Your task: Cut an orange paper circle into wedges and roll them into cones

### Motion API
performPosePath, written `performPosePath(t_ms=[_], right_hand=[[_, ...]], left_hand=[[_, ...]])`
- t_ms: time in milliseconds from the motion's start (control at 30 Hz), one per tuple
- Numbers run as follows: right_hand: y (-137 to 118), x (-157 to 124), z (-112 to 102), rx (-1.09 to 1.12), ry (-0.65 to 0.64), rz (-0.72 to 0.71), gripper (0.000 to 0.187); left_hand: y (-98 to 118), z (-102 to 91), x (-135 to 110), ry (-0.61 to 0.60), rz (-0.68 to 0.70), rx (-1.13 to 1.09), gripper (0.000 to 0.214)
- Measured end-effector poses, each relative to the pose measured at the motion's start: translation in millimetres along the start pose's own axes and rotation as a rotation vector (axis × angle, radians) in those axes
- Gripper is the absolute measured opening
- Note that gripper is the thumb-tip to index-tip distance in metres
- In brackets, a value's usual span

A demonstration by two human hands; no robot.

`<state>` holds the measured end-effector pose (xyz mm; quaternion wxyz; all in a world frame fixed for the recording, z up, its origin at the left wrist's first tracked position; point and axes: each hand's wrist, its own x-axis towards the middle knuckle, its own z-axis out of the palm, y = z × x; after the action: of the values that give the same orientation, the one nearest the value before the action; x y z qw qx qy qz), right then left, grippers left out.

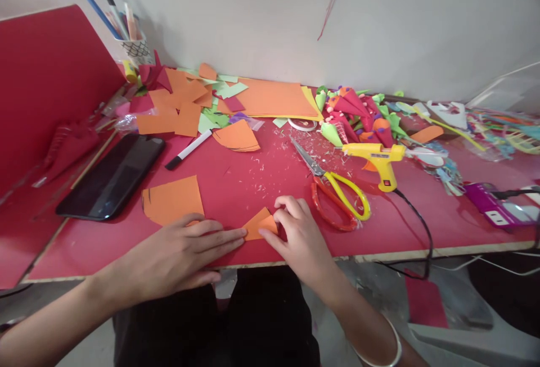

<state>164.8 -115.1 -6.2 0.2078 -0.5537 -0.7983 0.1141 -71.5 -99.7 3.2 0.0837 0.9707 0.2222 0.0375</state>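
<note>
A small folded piece of orange paper (258, 226) lies near the table's front edge, between my hands. My right hand (301, 240) pinches its right end between thumb and fingers. My left hand (181, 249) rests flat with fingers stretched out, their tips touching the paper's left edge. Partly under the left fingers is a larger orange paper piece (175, 199) with a curved, pen-marked edge. Beyond it are a stack of curved orange pieces (238, 136) and a white marker with a black cap (192, 148). Scissors (317, 170) with red and yellow handles lie open-bladed beside my right hand.
A yellow glue gun (382, 156) with a black cord sits at right, near a pile of small paper cones (356, 111). A phone (112, 176) lies left. Orange sheets (270, 94), scraps (185, 89) and a pen cup (137, 49) line the wall. A purple power strip (491, 204) is far right.
</note>
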Motion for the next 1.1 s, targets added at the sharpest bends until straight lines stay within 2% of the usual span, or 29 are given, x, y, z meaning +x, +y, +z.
performPosePath(t_ms=[100,233,367,600,767,933,1000,1100], right_hand=[[-6.3,-0.6,2.5,-0.050,0.026,0.021,0.019],[-18.7,0.0,8.8,-0.126,0.098,0.094,0.040],[-20.3,1.3,9.5,-0.114,0.092,0.127,0.030],[2.7,-4.5,-2.7,-0.067,0.073,0.145,0.019],[13.7,-10.4,-3.3,0.002,0.092,0.066,0.009],[10.6,-16.2,-2.2,0.064,0.210,-0.017,0.025],[3.5,-17.0,-3.4,0.074,0.164,-0.095,0.031],[-8.5,-13.7,-5.8,0.022,-0.017,-0.194,0.039]], left_hand=[[-0.1,-1.3,-4.4,-0.010,-0.025,-0.036,0.061],[0.3,-2.0,-4.9,0.013,-0.054,-0.124,0.062],[-0.5,-1.9,-4.0,0.024,-0.050,-0.155,0.061],[-0.3,-1.0,-7.1,-0.049,-0.069,-0.130,0.063],[2.9,-2.8,-11.0,-0.063,-0.075,-0.144,0.068],[5.8,1.1,-13.7,-0.056,-0.103,-0.141,0.070],[8.0,2.7,-13.6,-0.033,-0.114,-0.154,0.070],[13.3,1.9,-11.7,-0.005,-0.134,-0.174,0.071]])
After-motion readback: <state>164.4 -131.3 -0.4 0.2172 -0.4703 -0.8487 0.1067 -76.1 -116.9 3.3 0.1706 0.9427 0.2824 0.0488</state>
